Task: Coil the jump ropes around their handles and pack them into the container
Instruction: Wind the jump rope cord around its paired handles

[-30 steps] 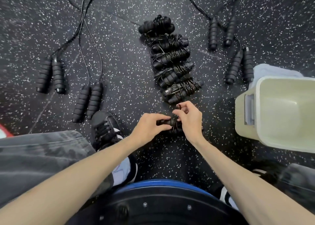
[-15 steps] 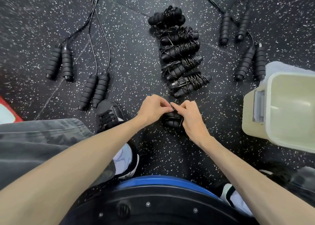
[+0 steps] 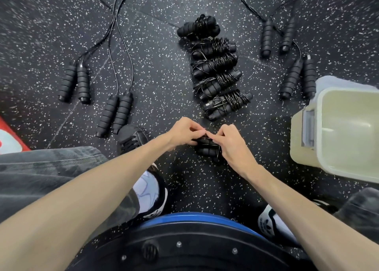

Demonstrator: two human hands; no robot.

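Left hand [image 3: 185, 132] and right hand [image 3: 232, 145] together, fingertips pinching cord atop a coiled rope bundle [image 3: 206, 148] on the floor [image 3: 155, 69]. Five coiled bundles [image 3: 215, 65] beyond; container [image 3: 307, 145] at floor's right edge.

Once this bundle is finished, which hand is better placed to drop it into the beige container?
Probably the right hand: the container stands on its side, and it already grips the bundle.

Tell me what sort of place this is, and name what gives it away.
Probably a gym or fitness room. The floor is black speckled rubber of the kind gyms lay. Many black jump ropes lie on it, five in a coiled row. A blue-rimmed piece of equipment, perhaps a balance trainer, sits under the person.
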